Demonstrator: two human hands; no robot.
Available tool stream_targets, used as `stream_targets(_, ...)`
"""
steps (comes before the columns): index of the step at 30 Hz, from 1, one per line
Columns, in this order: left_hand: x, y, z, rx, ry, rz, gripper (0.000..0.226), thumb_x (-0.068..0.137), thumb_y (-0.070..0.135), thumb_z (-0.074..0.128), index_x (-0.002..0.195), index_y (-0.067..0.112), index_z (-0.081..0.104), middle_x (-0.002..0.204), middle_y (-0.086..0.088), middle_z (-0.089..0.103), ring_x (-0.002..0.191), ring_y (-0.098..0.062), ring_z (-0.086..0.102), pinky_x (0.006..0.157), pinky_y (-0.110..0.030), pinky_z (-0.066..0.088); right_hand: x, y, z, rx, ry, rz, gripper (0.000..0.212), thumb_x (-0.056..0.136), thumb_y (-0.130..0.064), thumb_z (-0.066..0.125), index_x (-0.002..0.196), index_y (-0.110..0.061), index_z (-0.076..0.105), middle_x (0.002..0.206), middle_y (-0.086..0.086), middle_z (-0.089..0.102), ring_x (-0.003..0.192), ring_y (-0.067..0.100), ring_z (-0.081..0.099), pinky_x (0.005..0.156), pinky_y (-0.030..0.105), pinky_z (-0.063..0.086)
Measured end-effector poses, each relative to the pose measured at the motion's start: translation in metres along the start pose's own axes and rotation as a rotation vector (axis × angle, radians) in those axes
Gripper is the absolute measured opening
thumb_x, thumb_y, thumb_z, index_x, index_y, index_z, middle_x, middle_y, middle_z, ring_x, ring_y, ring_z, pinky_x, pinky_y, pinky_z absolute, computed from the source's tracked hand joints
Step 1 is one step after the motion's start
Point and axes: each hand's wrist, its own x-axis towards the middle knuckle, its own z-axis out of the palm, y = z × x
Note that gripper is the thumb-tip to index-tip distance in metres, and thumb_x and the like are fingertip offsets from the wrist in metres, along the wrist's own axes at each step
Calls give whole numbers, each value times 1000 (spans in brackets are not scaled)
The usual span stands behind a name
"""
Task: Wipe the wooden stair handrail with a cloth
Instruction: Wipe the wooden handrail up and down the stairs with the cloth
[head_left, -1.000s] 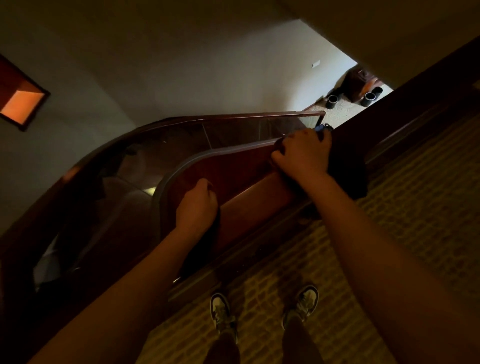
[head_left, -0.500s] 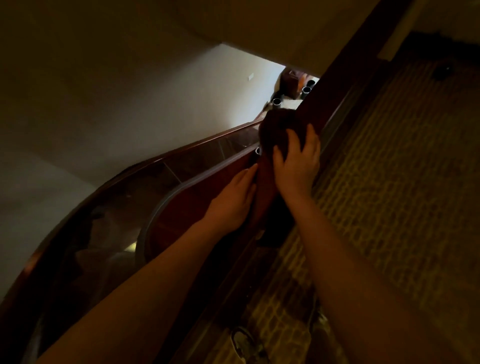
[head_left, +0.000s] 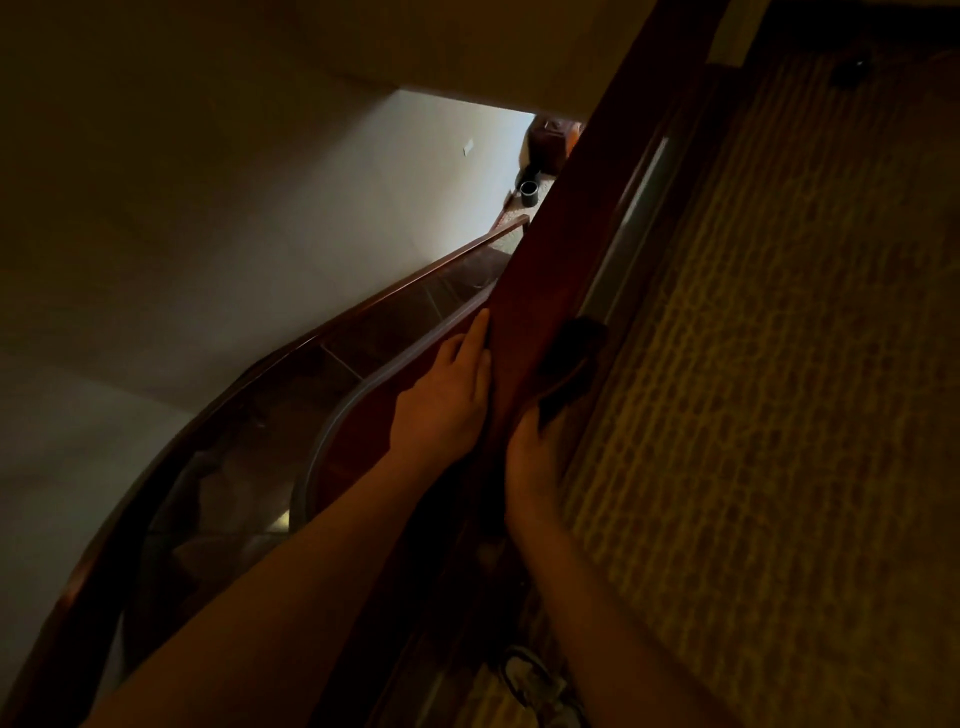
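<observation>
- Head view is super dim, so we're squinting here.
- Left hand (head_left: 447, 395) lies flat along the outer side of the wooden handrail (head_left: 561, 249), fingers straight and pressed together, steadying it.
- Right hand (head_left: 530, 457) sits on the rail's near side with the dark cloth (head_left: 569, 358) bunched just past it; its fingers are hidden, so we can't tell if they're curled.
- Best bet, we'd say: keep the cloth wrapped over the top edge and drag it in long strokes along the grain.
- Carpet (head_left: 779, 364) on the right is clearer than the shoe at the bottom edge, which is cut off.
</observation>
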Motion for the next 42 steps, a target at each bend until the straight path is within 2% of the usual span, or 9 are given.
stream_targets(5,0,3,-1,-37,-21,-28,49,101,38,18,147,40,3,149,-3,31,123,-28,48,97,-54,41,49,2,13,-57,1,86,63,94,-45,43,148,-19,24,145,9,40,128,27,44,107,44,37)
stream_targets(13,2,2,2,-15,24,-13,48,101,39,17,147,41,4,145,-4,35,120,-28,50,96,-55,41,126,-39,21,36,71,-51,68,94,-37,49,150,-19,17,145,11,39,128,27,43,107,44,38)
stream_targets(18,3,1,5,-3,55,18,48,102,34,19,149,33,9,140,-8,40,109,-25,54,79,-30,37,77,-7,17,15,0,-53,77,87,-46,52,150,-21,16,147,10,35,129,26,42,103,31,36)
stream_targets(23,5,-5,6,-79,53,71,51,99,40,17,149,32,12,149,-7,35,131,-26,40,107,-52,33,22,29,15,-15,-69,-72,95,67,-70,45,149,-33,14,154,0,27,139,18,30,113,47,29)
stream_targets(26,1,-1,3,-178,79,23,45,103,31,21,148,29,18,150,-1,33,135,-19,34,110,-35,26,-15,49,10,-7,-97,-87,88,78,-59,48,151,-31,9,155,-2,22,140,18,27,114,47,27)
stream_targets(30,-25,2,0,-252,193,-26,42,103,19,24,144,15,31,137,-2,48,112,-7,50,85,-10,32,-57,79,3,73,-166,-100,75,92,-32,54,152,-23,8,155,0,22,140,16,27,115,42,27)
stream_targets(34,-60,-19,0,-181,175,-76,23,98,10,27,93,10,50,80,7,50,63,0,40,63,-19,36,-109,111,2,57,-191,-66,80,89,-38,59,151,-29,9,154,-4,24,138,14,29,113,44,30)
stream_targets(39,-138,-58,-7,-164,63,-191,29,101,21,31,78,15,47,74,7,47,66,-6,46,51,-11,28,-171,129,-4,-26,-187,-130,92,74,-55,55,150,-18,16,150,-6,28,135,1,30,110,15,28)
stream_targets(42,-183,-75,-1,-100,18,-266,39,100,44,25,126,24,45,110,-1,58,94,-19,56,71,-24,39,-167,123,-3,-111,-185,-119,84,82,-34,63,150,-15,17,146,-6,30,131,1,31,96,-2,23)
